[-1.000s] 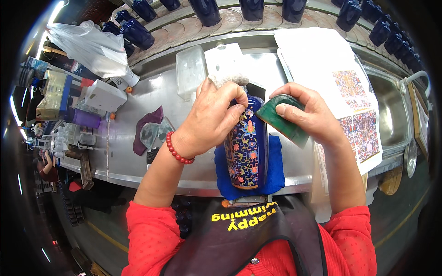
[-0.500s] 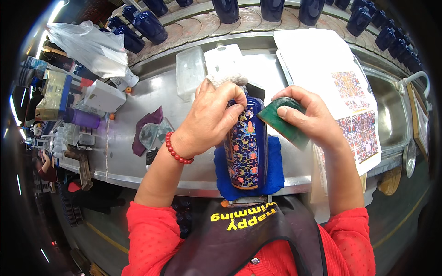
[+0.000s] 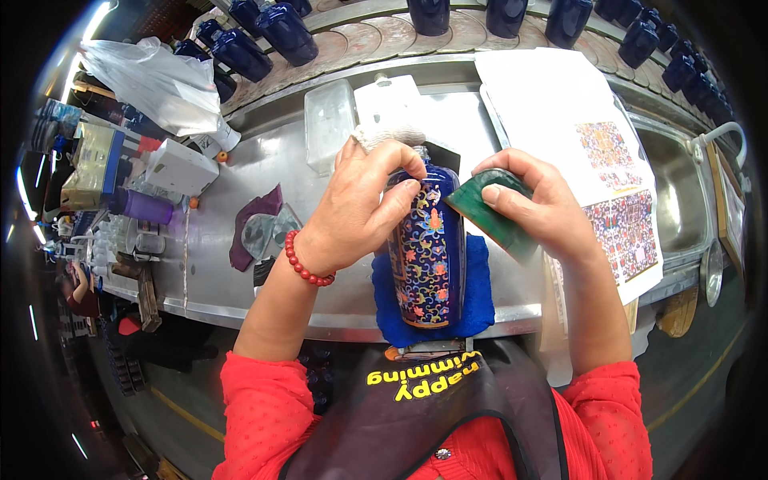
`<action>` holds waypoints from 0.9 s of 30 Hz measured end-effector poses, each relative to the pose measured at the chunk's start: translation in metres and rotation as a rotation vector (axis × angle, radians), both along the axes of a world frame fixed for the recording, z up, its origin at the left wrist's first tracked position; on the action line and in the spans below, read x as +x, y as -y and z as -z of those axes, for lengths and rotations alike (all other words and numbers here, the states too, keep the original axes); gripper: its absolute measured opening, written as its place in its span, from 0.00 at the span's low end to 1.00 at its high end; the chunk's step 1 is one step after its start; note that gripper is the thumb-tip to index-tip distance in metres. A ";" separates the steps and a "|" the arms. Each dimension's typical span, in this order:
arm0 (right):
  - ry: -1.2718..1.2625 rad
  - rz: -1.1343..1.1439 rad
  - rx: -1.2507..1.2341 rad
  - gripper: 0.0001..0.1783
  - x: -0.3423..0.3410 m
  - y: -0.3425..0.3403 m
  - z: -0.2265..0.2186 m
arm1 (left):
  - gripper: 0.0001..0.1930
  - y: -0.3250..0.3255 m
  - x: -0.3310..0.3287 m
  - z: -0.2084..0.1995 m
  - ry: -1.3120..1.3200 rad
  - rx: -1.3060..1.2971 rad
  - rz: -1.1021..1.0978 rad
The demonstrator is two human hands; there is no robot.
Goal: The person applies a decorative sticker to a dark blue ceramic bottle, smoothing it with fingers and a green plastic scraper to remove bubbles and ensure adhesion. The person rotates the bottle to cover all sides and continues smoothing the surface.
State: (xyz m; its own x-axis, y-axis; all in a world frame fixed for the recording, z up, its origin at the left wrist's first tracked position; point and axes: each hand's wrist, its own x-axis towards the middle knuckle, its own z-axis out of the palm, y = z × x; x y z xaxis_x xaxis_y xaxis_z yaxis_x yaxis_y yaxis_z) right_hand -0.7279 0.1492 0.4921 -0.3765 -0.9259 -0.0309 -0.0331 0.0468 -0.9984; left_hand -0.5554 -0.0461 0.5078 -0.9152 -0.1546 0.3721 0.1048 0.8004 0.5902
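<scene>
A dark blue bottle [image 3: 458, 240] lies on a blue cloth [image 3: 478, 288] in front of me, its neck pointing away. A patterned sheet of colourful flowers and scrolls [image 3: 428, 276] covers its upper face. My left hand [image 3: 352, 200], wearing a red bead bracelet, reaches over the bottle's left shoulder. Its thumb and index finger are slightly parted at the sheet's far end; the other fingers are partly hidden. In my right hand [image 3: 536, 200] is a green, flat scraper [image 3: 496, 212], gripped between thumb and fingers, its edge beside the bottle's right side.
Printed pattern sheets [image 3: 616, 224] cover the right of the metal worktop, beside a sink [image 3: 680, 192]. Behind, blue bottles stand on a conveyor [image 3: 360, 40]. A clear tray [image 3: 330, 120], a whitish cloth [image 3: 392, 136] and a purple cloth piece [image 3: 244, 240] lie around.
The bottles on the conveyor have shifted to the right. My left thumb and index finger have parted a little. My right hand and the scraper have barely moved.
</scene>
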 end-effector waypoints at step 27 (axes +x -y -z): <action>-0.017 0.008 -0.039 0.13 0.001 0.002 0.005 | 0.14 -0.043 0.012 0.001 -0.082 -0.196 -0.104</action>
State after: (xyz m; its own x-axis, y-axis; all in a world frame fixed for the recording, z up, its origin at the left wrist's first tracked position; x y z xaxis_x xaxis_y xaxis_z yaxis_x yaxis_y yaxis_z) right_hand -0.7273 0.1473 0.4875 -0.3843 -0.9231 0.0118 -0.0503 0.0081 -0.9987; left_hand -0.5438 -0.0027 0.5071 -0.8636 -0.1638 0.4769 0.0572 0.9078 0.4154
